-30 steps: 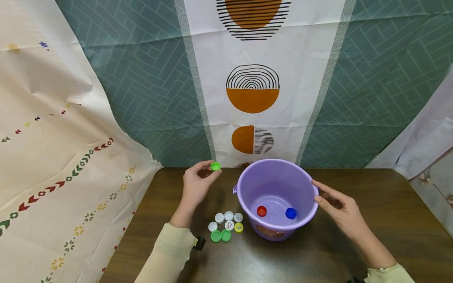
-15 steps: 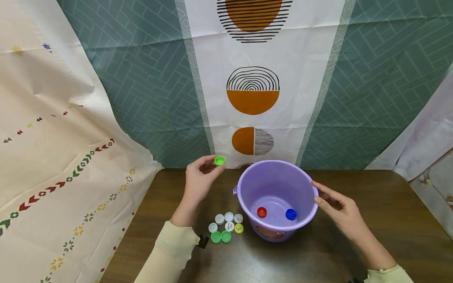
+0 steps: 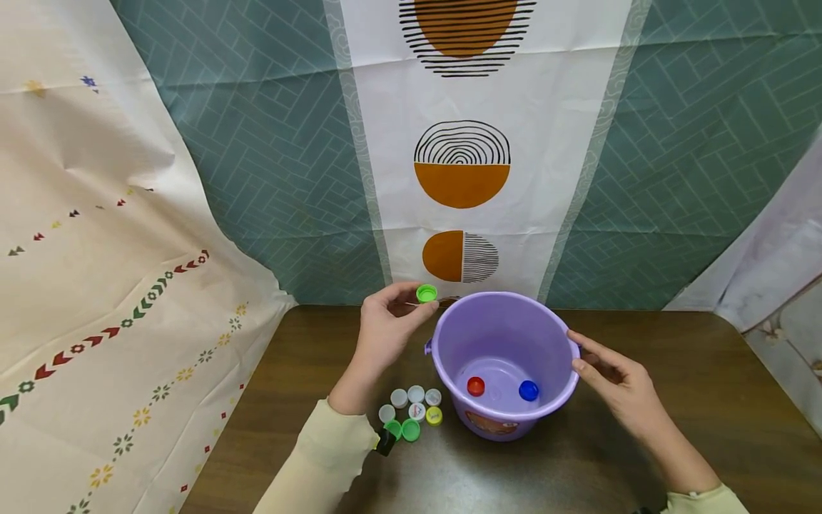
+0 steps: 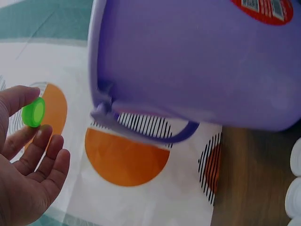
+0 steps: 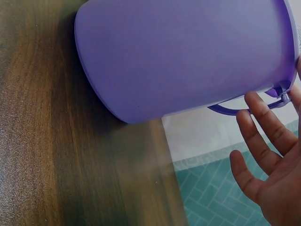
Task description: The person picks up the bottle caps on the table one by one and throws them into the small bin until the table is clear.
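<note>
My left hand (image 3: 388,318) pinches a bright green bottle cap (image 3: 427,293) between thumb and fingertips, hollow side up, just left of the purple bucket (image 3: 443,371) at rim height. The same cap (image 4: 34,113) shows in the left wrist view, with the other fingers loosely bent below it. Inside the bucket lie a red cap (image 3: 476,386) and a blue cap (image 3: 529,390). My right hand (image 3: 619,382) rests its thumb and index fingertip on the bucket's right rim. Its other fingers spread beside the bucket handle (image 5: 225,111) in the right wrist view.
Left of the bucket, several white caps (image 3: 416,394), a yellow cap (image 3: 434,416) and two green caps, one (image 3: 410,430) in plain sight, are grouped on the brown wooden table (image 3: 706,378). Patterned cloth (image 3: 308,178) hangs behind the table, and cream cloth (image 3: 128,321) drapes at the left.
My left hand has moved right and slightly up with the green cap, closer to the bucket's left rim. My right hand stays at the rim, and the bucket has hardly moved.
</note>
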A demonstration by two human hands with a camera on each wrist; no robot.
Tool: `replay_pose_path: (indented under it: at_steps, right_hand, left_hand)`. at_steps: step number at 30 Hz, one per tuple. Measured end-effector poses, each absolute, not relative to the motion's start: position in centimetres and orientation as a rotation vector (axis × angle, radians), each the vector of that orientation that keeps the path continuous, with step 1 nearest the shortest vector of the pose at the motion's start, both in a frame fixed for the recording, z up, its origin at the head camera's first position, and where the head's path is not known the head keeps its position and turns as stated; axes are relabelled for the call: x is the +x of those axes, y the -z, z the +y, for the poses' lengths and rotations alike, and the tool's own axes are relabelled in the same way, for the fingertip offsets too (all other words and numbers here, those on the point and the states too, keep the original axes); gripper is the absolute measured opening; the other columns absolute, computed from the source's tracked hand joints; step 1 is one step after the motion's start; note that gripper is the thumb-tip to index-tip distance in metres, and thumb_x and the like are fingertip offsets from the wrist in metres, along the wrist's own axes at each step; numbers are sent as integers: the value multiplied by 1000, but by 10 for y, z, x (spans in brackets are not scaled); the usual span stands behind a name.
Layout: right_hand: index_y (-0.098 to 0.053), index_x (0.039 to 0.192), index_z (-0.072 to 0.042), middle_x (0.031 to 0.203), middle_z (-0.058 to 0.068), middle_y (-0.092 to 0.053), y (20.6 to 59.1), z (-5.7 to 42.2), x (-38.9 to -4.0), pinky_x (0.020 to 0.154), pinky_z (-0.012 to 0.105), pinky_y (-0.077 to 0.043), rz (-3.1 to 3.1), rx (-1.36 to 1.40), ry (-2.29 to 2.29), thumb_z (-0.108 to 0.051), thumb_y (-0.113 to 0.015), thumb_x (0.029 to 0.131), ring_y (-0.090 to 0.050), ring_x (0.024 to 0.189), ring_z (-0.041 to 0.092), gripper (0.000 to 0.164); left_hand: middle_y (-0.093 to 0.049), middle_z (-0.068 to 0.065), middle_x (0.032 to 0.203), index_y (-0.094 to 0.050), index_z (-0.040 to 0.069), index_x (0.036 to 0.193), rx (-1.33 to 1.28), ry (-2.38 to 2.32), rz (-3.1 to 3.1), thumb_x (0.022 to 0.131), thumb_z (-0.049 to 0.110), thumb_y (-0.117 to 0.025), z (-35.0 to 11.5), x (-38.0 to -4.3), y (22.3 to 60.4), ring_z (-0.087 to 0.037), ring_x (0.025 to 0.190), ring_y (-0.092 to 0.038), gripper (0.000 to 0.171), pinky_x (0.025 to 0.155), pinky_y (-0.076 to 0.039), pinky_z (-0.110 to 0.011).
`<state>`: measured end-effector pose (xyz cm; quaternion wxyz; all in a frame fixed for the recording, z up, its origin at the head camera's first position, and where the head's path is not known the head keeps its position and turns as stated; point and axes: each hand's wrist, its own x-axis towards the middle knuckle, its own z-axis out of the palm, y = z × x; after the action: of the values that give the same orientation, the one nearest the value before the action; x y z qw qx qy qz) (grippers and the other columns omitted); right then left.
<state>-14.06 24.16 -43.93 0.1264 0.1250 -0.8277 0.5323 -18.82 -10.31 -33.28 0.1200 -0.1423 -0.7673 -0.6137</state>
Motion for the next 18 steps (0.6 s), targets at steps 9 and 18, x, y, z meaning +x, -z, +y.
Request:
replay_pose_path:
  at_steps: [9, 18]
  right_hand:
    - [-52, 134, -16, 100, 4, -71, 441, 242, -140, 67, 20, -51, -2418, 351, -1549, -8, -62, 89, -64, 85, 7, 46]
    - [-53, 134, -16, 99, 3, -71, 442, 243, -142, 68, 20, -52, -2415, 354, -1555, -8, -62, 89, -65, 85, 6, 47]
  left_hand:
    - [-69, -13, 96, -68, 5, 105, -477, 1842, -2273, 77, 13, -76, -77, -183, 335, -26, 87, -67, 31, 80, -55, -34]
    - [-71, -6, 92, -70, 10, 103, -553, 1816, -2257, 76, 18, -78, -59, -190, 349, -17, 85, -66, 29, 80, -55, -39]
